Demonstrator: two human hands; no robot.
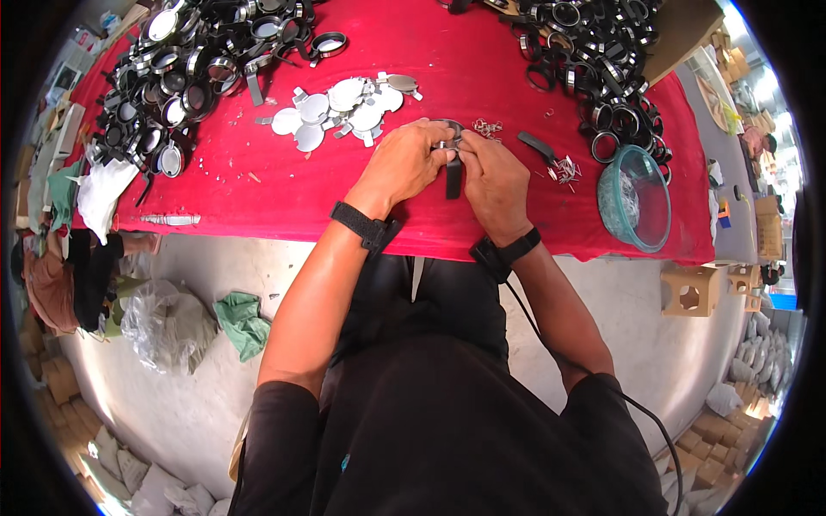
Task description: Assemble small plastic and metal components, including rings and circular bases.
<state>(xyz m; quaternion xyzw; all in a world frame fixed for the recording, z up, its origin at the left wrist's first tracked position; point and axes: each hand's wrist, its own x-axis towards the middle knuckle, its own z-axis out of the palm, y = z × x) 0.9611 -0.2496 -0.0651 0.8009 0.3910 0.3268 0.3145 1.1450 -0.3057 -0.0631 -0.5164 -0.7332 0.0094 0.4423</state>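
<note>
Forearms (311, 297) convergent, left hand (408, 158) and right hand (496, 179) on black-handled piece (453, 180).

We see a pale floor (637, 335) running beneath the table (284, 202) and its red cloth (413, 43). Cardboard boxes (712, 430) stand stacked at lower right, pale sacks (159, 492) lie at lower left, and bright light (764, 84) glares at upper right.

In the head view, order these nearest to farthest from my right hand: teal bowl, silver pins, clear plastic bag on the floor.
1. Silver pins, just right of your right hand
2. Teal bowl, farther right
3. Clear plastic bag, far lower left
</note>
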